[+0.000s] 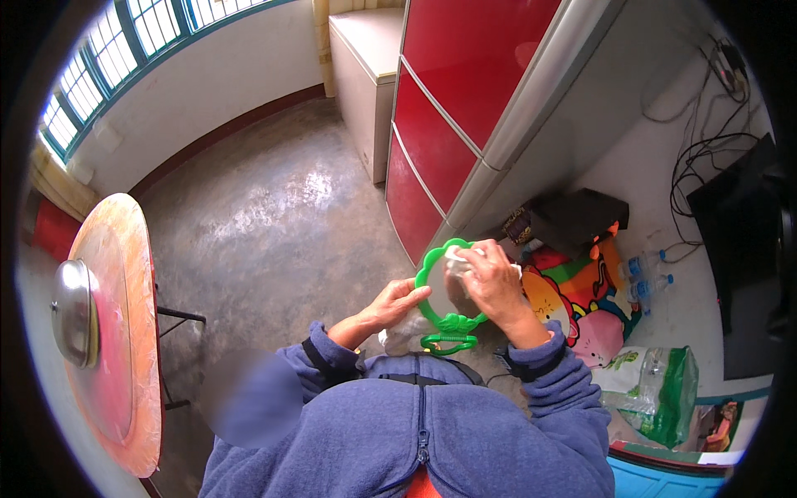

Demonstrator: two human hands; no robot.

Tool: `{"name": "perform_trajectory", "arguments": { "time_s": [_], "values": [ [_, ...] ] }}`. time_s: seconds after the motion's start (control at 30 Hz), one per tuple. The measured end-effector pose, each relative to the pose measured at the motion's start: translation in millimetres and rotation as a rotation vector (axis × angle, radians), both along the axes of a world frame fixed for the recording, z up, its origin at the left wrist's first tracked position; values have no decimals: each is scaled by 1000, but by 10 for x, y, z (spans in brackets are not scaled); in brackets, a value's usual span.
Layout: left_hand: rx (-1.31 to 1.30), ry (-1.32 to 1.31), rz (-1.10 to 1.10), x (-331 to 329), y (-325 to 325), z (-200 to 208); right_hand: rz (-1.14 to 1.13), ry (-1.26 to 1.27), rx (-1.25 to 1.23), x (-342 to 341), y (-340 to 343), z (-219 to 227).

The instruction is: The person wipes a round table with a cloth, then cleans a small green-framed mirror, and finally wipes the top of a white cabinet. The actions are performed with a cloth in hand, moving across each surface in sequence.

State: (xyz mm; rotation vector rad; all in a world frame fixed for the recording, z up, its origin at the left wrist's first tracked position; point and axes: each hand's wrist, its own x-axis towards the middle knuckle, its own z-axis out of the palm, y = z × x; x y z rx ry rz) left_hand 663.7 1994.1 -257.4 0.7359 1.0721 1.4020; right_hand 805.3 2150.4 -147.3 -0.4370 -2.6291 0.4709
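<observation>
A round hand mirror with a scalloped green plastic frame is held in front of my body. Its green base or handle points toward me. My left hand grips the left edge of the frame, thumb on the front. A crumpled white tissue or cloth is pinched in my right hand, pressed on or close over the upper right of the glass. That hand and wrist hide the mirror's right side. Something whitish and crumpled shows below the mirror near my lap; its kind is unclear.
At left stands a round table with a metal lid on it. A red glossy cabinet and a pale chest rise ahead. To the right are colourful cartoon bags, water bottles, a green-white plastic pack and a black screen.
</observation>
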Motion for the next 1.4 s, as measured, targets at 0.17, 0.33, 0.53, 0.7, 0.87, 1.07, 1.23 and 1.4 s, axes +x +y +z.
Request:
{"name": "perform_trajectory", "arguments": {
  "time_s": [0.17, 0.33, 0.53, 0.7, 0.87, 1.07, 1.23, 1.4],
  "values": [
    [2, 5, 63, 21, -11, -28, 182, -69, -18, -46, -266, -58],
    [8, -105, 159, -21, -48, 21, 304, -169, -9, 97, -285, -69],
    [-28, -2, 154, -66, -41, 36, 266, -244, -8, 297, -112, -52],
    [2, -85, 180, -92, -22, -7, 82, -324, 96, 476, 157, -1],
    [-4, -139, 203, -171, 3, -34, -108, -273, 122, 564, 348, 184],
    [-47, -354, 237, -186, 42, -33, -214, -116, -53, 497, 384, 335],
    [-88, -368, 260, -254, 22, -52, -209, -45, -69, 455, 368, 354],
    [5, -326, 253, -256, 19, -94, -158, -20, -208, 388, 369, 306]
  ]
}}
